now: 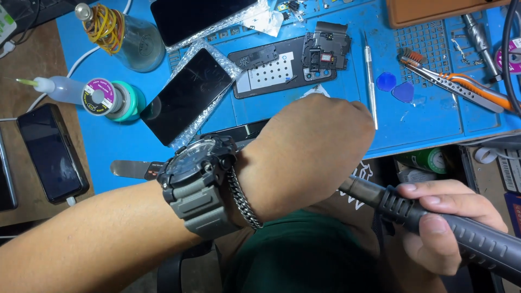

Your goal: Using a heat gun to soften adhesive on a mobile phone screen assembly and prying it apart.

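- The black tool handle [434, 222], ribbed and tapering to a metal neck, is sitting just off the near edge of the blue work mat [434, 116], below its right half, with the tip running under the other hand, so the working end is hidden.
- The right hand [450, 228] is wrapping its fingers tight around that handle, thumb on top, a firm clamped hold.
- The left hand [309, 152] is crossing in front, over the mat's near edge, back of the hand to the camera; its fingers are curled out of sight, so I cannot tell whether they are pinching anything.
- A grey wristwatch [198, 182] and chain bracelet [244, 198] are riding on that wrist.
- Judging by the pose, the work looks mid-step: tool being brought to something steadied under the left hand.
- Any next move is calling for a steady tip and a still left hand, since the contact point is covered.
- On the mat's centre, an opened phone back [271, 70] is lying; left of it, a dark screen panel [187, 95]; towards the mat's right, a scalpel-like blade [370, 81] and tweezers [461, 87].
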